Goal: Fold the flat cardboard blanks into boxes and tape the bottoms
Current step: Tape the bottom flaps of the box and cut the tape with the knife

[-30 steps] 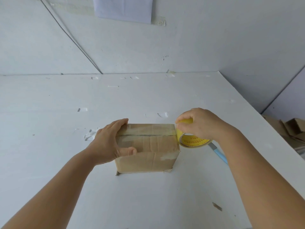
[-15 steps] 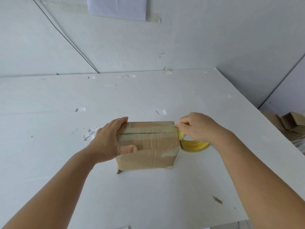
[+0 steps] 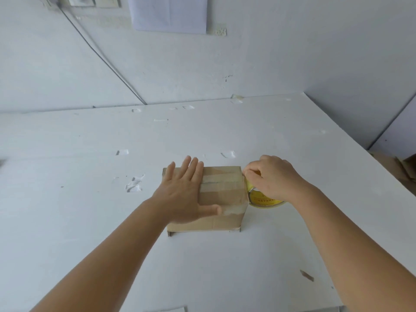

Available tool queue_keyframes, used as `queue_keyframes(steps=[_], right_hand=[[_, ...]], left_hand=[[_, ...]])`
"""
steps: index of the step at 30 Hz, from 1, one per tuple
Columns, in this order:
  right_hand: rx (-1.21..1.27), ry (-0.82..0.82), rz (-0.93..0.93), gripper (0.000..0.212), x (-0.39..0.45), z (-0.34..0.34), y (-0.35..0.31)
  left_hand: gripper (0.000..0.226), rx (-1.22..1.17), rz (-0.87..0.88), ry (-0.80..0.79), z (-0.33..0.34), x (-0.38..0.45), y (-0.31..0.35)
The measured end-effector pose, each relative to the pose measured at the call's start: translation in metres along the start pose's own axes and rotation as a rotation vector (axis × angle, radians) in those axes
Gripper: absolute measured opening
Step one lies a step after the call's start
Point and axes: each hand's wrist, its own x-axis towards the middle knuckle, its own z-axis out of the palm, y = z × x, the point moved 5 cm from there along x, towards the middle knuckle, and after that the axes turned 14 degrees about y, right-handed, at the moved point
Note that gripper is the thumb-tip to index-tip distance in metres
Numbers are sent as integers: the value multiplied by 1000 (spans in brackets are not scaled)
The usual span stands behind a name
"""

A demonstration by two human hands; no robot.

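A: Item one?
B: Cardboard box [image 3: 221, 199], brown, standing on the white table [image 3: 90, 221] about midway between its left and right edges, nearer the front edge than the back. The top seam carries clear tape; its left part is hidden under a hand.

A: Hands?
B: Left hand [image 3: 183, 194], fingers straight, pressed flat on the left half of the box top, the thumb lying over the near face. Right hand [image 3: 273, 177], curled round a yellow tape roll [image 3: 264, 200] just beside the box's right side, fingertips pinching at the top right corner. Most of the roll is hidden behind that hand.

A: Any writing?
B: Red print runs round the roll's inner ring; too small to read. No legible label on the box.

A: Hard to make out?
B: Whether a strip of tape runs from the roll onto the box cannot be told. Brown cardboard pieces [image 3: 403, 170] lie beyond the table's right edge, cut off by the frame. A small dark scrap [image 3: 306, 275] lies near the front right corner; what it is cannot be told.

A: Remaining entries?
B: Clear tape scraps [image 3: 134, 185] stuck to the table left of the box. A white sheet [image 3: 170, 13] on the wall, its top cut off, with no readable text.
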Motion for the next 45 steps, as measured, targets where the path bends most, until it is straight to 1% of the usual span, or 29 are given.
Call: queue_keyframes(steps=[5,9,13,14,17,18,20,21,22,25,28,31,34,36,39,41,42,43,45], right_hand=[[-49,22,-45,35,2,-1,-3],[-52,48,-61,30,1,-2,-6],[-30,19,-62,30,0,1,-4],[58,5,-22,30,0,1,-1],[529,-14,266,31,-5,0,23],[653,-11,341,35,-8,2,32],[872,-10,485,40,-17,12,46],[956,17,533,39,-20,16,49],[987,61,541,37,-20,17,50],[903,175,428,31,-17,13,49],[796,201,343,34,-13,12,48],[694,175,294,29,-5,11,49],[406,76,238,27,-11,21,60],[386,31,262,31,-21,32,65],[398,41,281,32,-25,38,64],[401,49,280,31,-23,34,62],[402,52,284,31,-22,32,62],[411,49,293,30,-23,31,63],[424,35,303,30,-26,30,63]], left_hand=[[120,25,60,7,4,26,48],[120,-1,124,10,7,42,80],[112,-37,118,73,11,46,81],[110,-36,119,96,12,45,78],[111,-16,119,126,12,42,73],[112,-14,116,129,12,42,73],[112,-18,117,139,11,43,75],[112,-19,118,151,11,43,75],[111,-21,119,159,11,43,75],[108,-30,119,153,14,42,75],[106,-33,114,127,17,41,75],[105,-30,109,120,16,42,75],[104,-25,107,122,16,41,72],[105,-22,105,138,17,41,71],[111,-29,113,100,18,42,71],[115,-91,86,88,15,45,69],[111,-151,56,91,12,48,69],[101,-208,22,105,11,51,68],[67,-256,-34,174,9,55,67]])
